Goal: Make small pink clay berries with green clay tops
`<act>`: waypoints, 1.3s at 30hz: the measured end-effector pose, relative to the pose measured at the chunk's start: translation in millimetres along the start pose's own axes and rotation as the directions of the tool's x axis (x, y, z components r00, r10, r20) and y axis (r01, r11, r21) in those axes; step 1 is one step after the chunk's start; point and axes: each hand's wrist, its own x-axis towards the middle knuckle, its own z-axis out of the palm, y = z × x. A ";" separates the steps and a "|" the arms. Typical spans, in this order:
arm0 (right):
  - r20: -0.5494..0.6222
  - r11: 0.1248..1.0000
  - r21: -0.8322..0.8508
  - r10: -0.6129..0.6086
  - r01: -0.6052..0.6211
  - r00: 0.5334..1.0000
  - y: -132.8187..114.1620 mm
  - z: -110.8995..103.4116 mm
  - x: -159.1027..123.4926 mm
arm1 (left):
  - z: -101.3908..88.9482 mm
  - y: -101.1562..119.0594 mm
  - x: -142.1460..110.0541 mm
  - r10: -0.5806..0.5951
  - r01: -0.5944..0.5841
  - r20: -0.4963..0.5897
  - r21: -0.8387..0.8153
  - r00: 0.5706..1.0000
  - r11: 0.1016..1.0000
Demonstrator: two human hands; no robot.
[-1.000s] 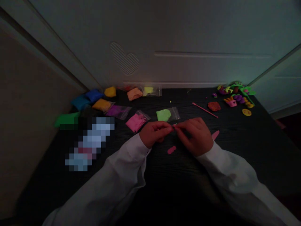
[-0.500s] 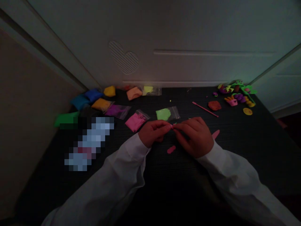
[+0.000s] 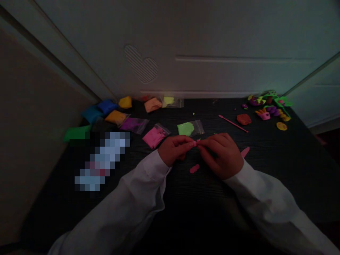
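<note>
My left hand (image 3: pixel 175 149) and my right hand (image 3: pixel 221 154) meet over the middle of the dark table, fingertips nearly touching. Both are closed in a pinch on one small piece of pink clay (image 3: pixel 195 143), mostly covered by the fingers. A speck of green shows at its upper right edge. On the table just below them lies a flat pink clay strip (image 3: pixel 194 168) with a scalloped outline. Beyond my fingers is an opened bag of light green clay (image 3: pixel 186 129). A pink blade-shaped tool (image 3: pixel 245 152) sticks out from behind my right hand.
Bags of pink clay (image 3: pixel 154 137), purple clay (image 3: pixel 131 124) and several other colours lie at the left and back. Right of centre are a thin pink stick tool (image 3: pixel 233 123) and a reddish lump (image 3: pixel 243 119). Small finished clay figures (image 3: pixel 272 110) stand at the far right.
The whole view has shifted slightly, so everything sits a little further right. Slightly more of the pink clay shows between my fingertips; both hands keep their pinch.
</note>
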 end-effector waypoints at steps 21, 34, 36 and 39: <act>0.108 0.855 0.395 0.321 -0.337 0.941 -2.2 -2.4 5.6 | -1.7 -0.1 -0.7 0.027 -0.031 0.037 0.090 0.999 0.996; 0.142 0.837 0.402 0.345 -0.372 0.928 -1.4 -1.7 5.4 | 0.5 1.0 -0.9 0.067 -0.064 -0.012 0.190 0.998 0.980; 0.135 0.841 0.402 0.337 -0.362 0.932 -1.6 -1.6 5.4 | 0.5 1.3 -0.9 0.064 -0.060 -0.014 0.198 0.998 0.978; 0.137 0.836 0.408 0.341 -0.366 0.930 -2.0 -2.0 5.7 | 0.1 1.1 -0.8 0.058 -0.056 -0.009 0.156 0.998 0.986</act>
